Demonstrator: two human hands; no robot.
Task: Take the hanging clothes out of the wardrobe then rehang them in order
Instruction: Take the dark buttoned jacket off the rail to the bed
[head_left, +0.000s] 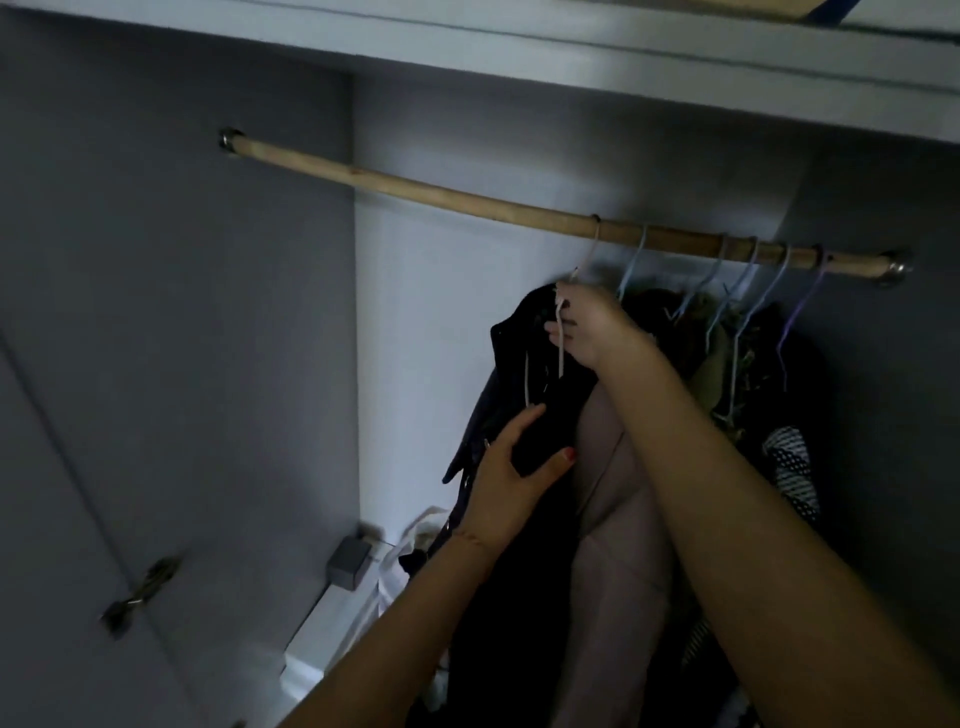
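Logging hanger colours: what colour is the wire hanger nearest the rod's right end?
Purple wire hanger, head view.

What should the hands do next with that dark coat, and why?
Probably lift the white hanger up off the wooden rod: its hook is over the rod, the right hand grips it, and the left hand holds the dark coat.

A bare wooden rail (467, 195) — matt, pale, slightly uneven in grain — sits in shiny metal end sockets (897, 269) inside a wardrobe of smooth, matt grey-white panels (182, 312). Thin wire hangers (631, 265), coated in pale blue and lilac, carry soft cloth: a matt black jacket (519, 338), a dull pink garment (608, 467) and a polka-dot fabric (795, 467). A metal hinge (140, 592) shows a faint gleam.
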